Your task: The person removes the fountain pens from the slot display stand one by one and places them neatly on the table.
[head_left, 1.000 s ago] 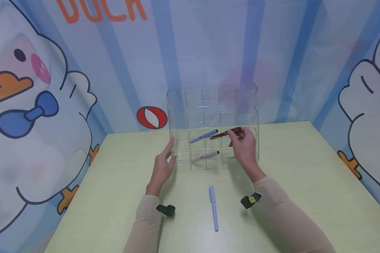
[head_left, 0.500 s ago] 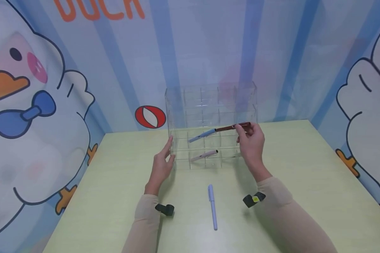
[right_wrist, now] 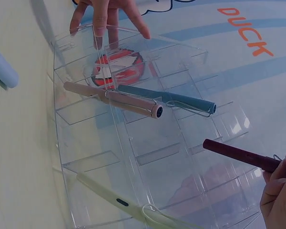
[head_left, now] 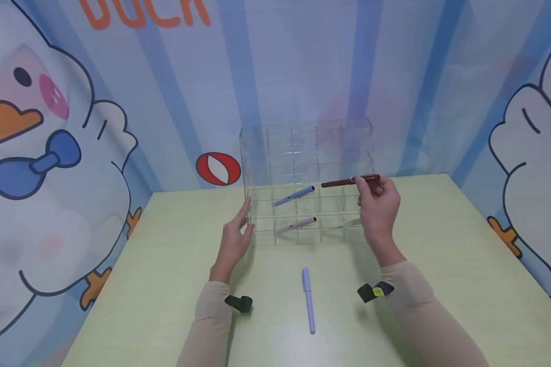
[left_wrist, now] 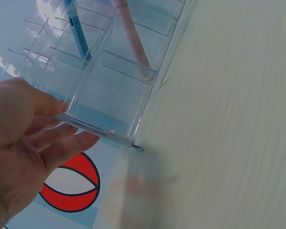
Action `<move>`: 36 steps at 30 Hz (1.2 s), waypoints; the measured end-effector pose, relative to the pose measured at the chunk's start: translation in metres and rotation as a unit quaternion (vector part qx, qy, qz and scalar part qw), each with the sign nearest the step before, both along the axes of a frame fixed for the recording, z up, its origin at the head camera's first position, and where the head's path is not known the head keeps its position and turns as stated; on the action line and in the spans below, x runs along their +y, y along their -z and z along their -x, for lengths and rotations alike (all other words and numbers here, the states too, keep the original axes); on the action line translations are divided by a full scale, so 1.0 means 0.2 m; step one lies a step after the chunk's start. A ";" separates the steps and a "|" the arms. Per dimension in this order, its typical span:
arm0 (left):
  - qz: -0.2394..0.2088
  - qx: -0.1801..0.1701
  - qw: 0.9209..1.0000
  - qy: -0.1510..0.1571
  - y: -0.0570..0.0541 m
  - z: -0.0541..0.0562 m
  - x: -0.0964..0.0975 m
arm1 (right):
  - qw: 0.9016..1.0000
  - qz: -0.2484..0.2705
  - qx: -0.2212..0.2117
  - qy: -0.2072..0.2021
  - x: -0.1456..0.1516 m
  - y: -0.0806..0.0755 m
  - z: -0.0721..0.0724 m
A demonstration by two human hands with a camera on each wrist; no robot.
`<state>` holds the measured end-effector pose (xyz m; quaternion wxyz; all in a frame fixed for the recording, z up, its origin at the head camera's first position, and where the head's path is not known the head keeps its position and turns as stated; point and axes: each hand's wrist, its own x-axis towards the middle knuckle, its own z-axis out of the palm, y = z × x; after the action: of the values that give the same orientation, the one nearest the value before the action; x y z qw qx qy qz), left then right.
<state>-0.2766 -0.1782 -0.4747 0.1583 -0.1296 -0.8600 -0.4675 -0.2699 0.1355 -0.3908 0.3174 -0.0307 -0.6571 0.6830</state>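
Note:
My right hand [head_left: 380, 206] pinches a dark red pen [head_left: 344, 182] by its capped end, its other end pointing left. The pen hangs close in front of a clear acrylic pen rack [head_left: 307, 153] with stepped rows of compartments. My left hand [head_left: 233, 242] rests with extended fingers and thumb against the rack's left side wall. In the rack lie a blue pen [head_left: 295, 195] in the upper of the filled rows and a pale pink pen [head_left: 296, 225] in the row below. A pale green pen [right_wrist: 119, 200], partly behind my right hand in the head view, slants in the lowest row.
A lavender pen [head_left: 308, 300] lies on the pale wood-grain table [head_left: 165, 285] in front of the rack, between my forearms. Close behind the rack hangs a blue striped cloth [head_left: 298, 66] with duck prints.
My right hand has moved right and slightly up with the dark red pen, drawing it away from the blue pen. My left hand stays at the rack's side.

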 end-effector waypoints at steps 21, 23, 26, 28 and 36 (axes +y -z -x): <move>0.004 -0.013 1.000 -0.005 -0.01 -0.01 0.00 | 1.000 0.012 -0.024 0.015 0.07 0.00 -0.07; 0.004 -0.013 1.000 -0.004 -0.01 -0.01 0.00 | 1.000 0.015 -0.018 0.011 0.07 0.00 -0.07; 0.003 -0.007 1.000 -0.001 -0.01 -0.01 0.00 | 1.000 0.013 -0.004 0.010 0.07 0.01 -0.07; 0.003 -0.002 1.000 0.001 -0.01 -0.01 0.00 | 1.000 0.020 0.012 0.007 0.07 0.01 -0.07; 0.001 0.007 1.000 0.002 0.00 0.00 0.00 | 0.993 0.085 0.071 -0.041 0.08 0.02 -0.07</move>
<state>-0.2767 -0.1785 -0.4751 0.1630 -0.1343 -0.8591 -0.4661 -0.2565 0.1509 -0.3949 0.3316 0.0180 -0.5727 0.7495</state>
